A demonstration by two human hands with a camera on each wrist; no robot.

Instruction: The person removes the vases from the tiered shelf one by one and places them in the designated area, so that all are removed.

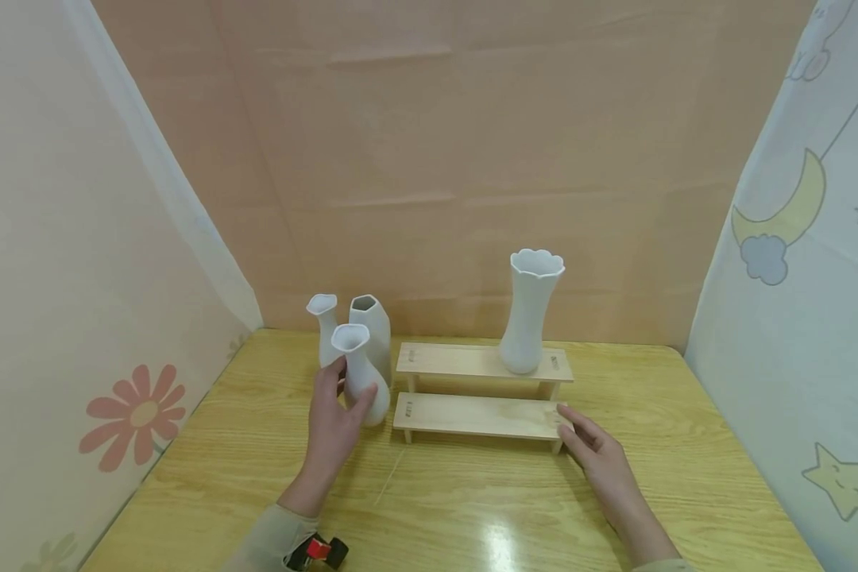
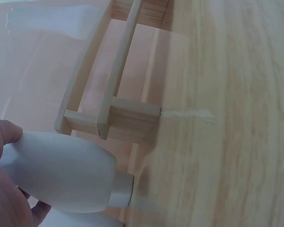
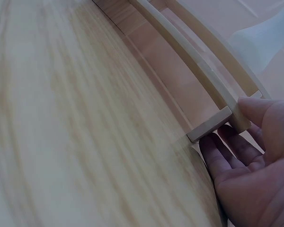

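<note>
My left hand (image 1: 332, 425) grips a white vase with a flared mouth (image 1: 361, 373), thumb on its right side and fingers behind. In the left wrist view the rounded body of this vase (image 2: 66, 170) tapers to a narrow foot; whether the foot touches the table, I cannot tell. At the right end of the low front wooden stand (image 1: 479, 417), my right hand (image 1: 604, 465) holds the corner between thumb and fingers. The right wrist view has the thumb (image 3: 255, 109) against the board's end and the fingertips beside its leg.
Behind the held vase stand a slim white vase (image 1: 323, 322) and a wider one with an angular mouth (image 1: 379, 330). A tall scalloped vase (image 1: 525, 318) stands on the higher rear wooden stand (image 1: 457, 361). Cloth walls enclose the wooden table (image 1: 443, 516).
</note>
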